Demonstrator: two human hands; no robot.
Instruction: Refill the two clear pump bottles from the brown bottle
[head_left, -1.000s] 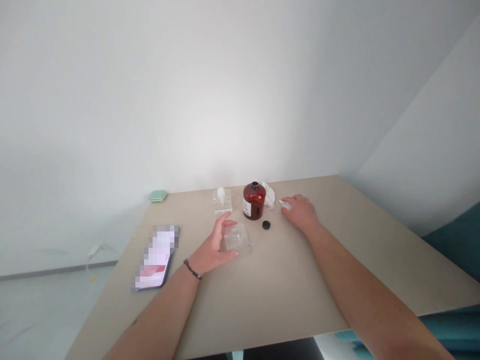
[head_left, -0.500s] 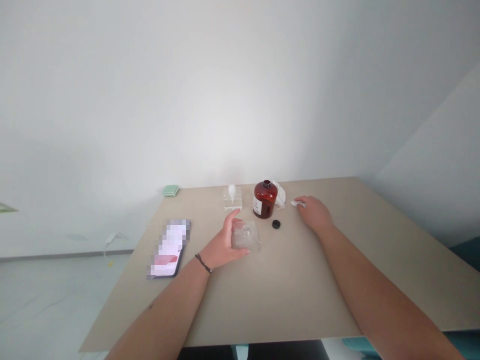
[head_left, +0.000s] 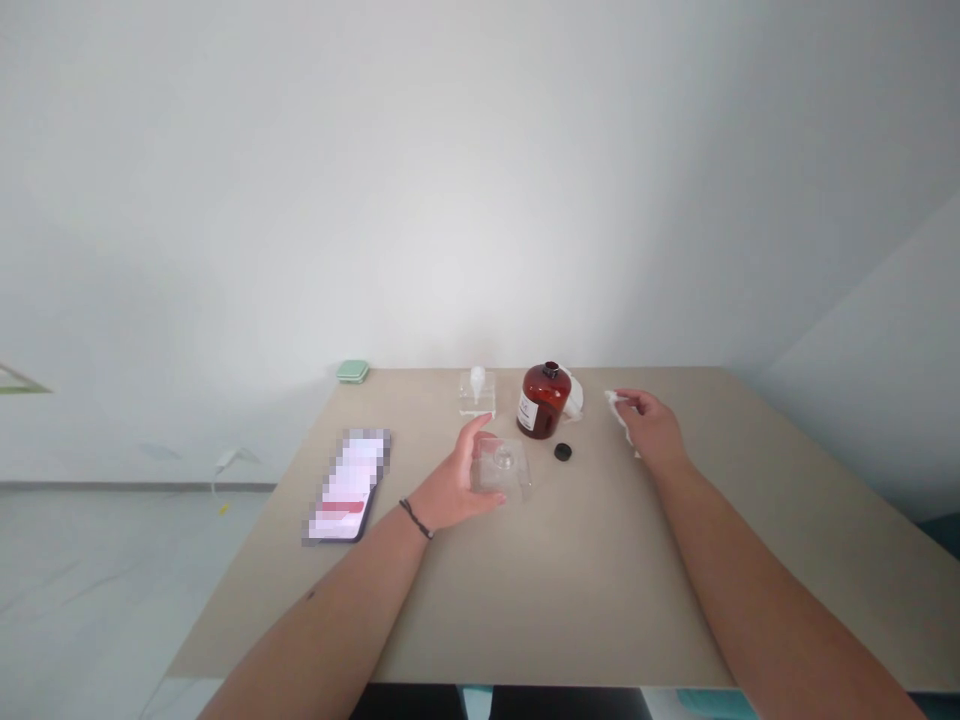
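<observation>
My left hand [head_left: 454, 485] is wrapped around a clear square bottle [head_left: 506, 478] with a round neck, thumb on the near side and fingers on the far side. In my right hand [head_left: 658, 432], a white tissue [head_left: 621, 415] is pinched between the fingertips. Between the hands, farther back, stands a brown bottle [head_left: 544, 400] with a white label and an uncapped mouth. A round black cap [head_left: 562, 452] lies in front of it.
Behind the brown bottle is crumpled white material [head_left: 576, 395]. A clear block-like piece with a white top [head_left: 478, 392] sits left of it. A phone [head_left: 349, 490] lies at the left of the table [head_left: 570, 600], and a small green case [head_left: 352, 371] at the far left corner.
My right hand has turned and drawn slightly right, so more of the tissue shows. My left hand keeps its hold on the clear bottle. The camera view has shifted slightly.
</observation>
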